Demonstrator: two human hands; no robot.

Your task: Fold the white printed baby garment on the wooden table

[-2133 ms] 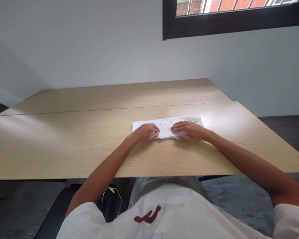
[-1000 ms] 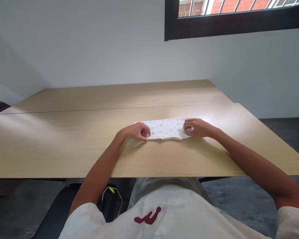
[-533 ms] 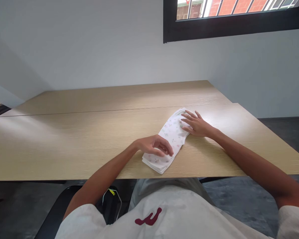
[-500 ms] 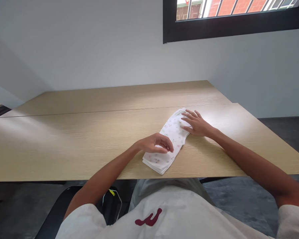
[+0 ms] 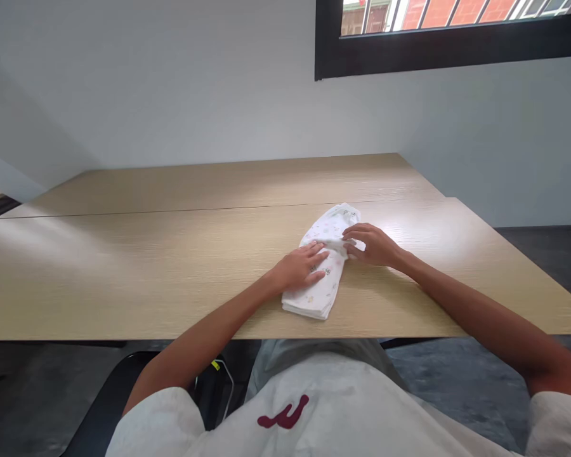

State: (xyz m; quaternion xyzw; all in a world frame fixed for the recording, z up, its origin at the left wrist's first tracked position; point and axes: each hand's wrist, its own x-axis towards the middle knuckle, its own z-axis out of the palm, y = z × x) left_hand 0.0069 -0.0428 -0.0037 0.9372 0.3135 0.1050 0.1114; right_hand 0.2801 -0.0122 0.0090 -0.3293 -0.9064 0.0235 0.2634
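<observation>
The folded white cloth (image 5: 318,297) lies just right of the middle of the frame, slanting from its upper end, near the seam, down to a layered lower end. The left hand (image 5: 299,268) rests on its left side, palm down, fingers relaxed and spread across the print, gripping nothing. The right hand (image 5: 370,245) is at the cloth's right edge, above and to the right of the left hand, with thumb and fingers bent toward each other; whether they pinch the fabric or only press on it, I cannot tell. A crease runs across the cloth between the two hands.

The cloth's lower end is near the front edge of the table (image 5: 124,273), with a narrow strip of wood between. The wood stretches widely toward the left of the frame, less so toward the right, where the table's edge runs down to the lower right corner. One seam (image 5: 171,211) crosses the tabletop beyond the cloth.

In count: one cloth, two hands, one window (image 5: 457,32) at the upper right, one black chair (image 5: 107,409) partly visible at the lower left.
</observation>
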